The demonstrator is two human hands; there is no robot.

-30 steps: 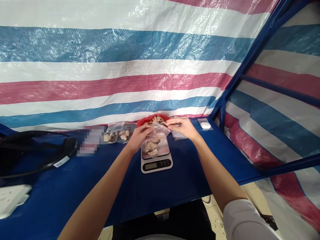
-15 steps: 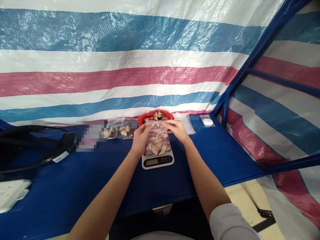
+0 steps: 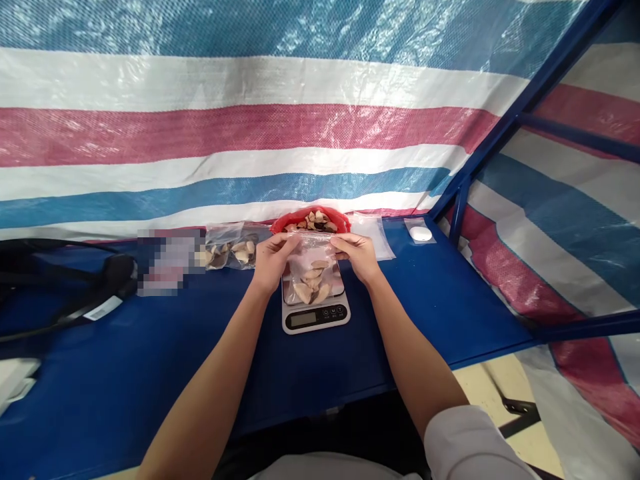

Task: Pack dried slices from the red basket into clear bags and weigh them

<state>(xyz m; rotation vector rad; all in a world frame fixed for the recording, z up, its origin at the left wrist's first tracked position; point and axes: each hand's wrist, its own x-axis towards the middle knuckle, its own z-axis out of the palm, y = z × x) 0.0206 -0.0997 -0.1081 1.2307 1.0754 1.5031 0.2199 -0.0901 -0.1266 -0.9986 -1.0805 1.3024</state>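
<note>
A clear zip bag (image 3: pixel 311 270) holding several pale, dried slices hangs between my two hands, over a small digital scale (image 3: pixel 316 318). My left hand (image 3: pixel 273 261) pinches the bag's top left corner. At the top right corner, the fingers of my right hand (image 3: pixel 357 255) are closed on it too. The slices lie in the bottom of the bag, and I cannot tell whether the bag rests on the scale's plate. Just behind my hands is a red bag (image 3: pixel 341 219), its mouth wide, with more slices inside.
Filled clear bags (image 3: pixel 225 250) lie to the left, beside a blurred-out patch. Flat clear bags (image 3: pixel 376 237) and a small white item (image 3: pixel 420 233) are on the right. A black strapped device (image 3: pixel 100 287) and a white power strip (image 3: pixel 17 380) occupy the blue table's (image 3: pixel 165 373) left side.
My view has tilted slightly down. My hands have moved a little apart at the bag's top, stretching its edge between them; the slices have shifted inside.
</note>
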